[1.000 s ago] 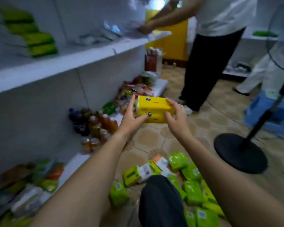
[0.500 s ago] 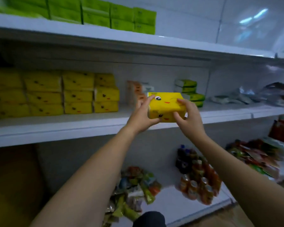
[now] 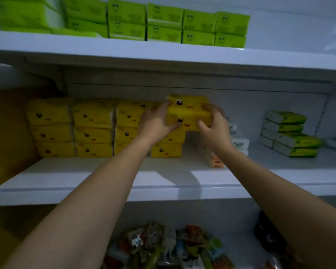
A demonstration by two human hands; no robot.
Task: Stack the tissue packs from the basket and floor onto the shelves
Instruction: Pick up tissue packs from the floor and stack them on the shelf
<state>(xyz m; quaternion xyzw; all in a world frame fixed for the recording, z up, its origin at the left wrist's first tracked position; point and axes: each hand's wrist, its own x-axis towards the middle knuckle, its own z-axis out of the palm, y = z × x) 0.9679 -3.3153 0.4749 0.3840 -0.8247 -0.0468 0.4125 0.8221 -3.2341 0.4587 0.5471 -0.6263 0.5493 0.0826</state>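
Over the white shelf [image 3: 85, 179], left hand [image 3: 155, 123] and right hand [image 3: 214, 125] grasp a yellow tissue pack [image 3: 188, 113], long axis left-right, face outward.

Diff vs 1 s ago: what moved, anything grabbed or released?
The yellow tissue pack rose from above the floor to the middle shelf. It is now at the top of the rightmost yellow stack, offset to the right. The left hand and right hand still grip its ends; nothing released. The green packs on the upper shelf look unchanged.
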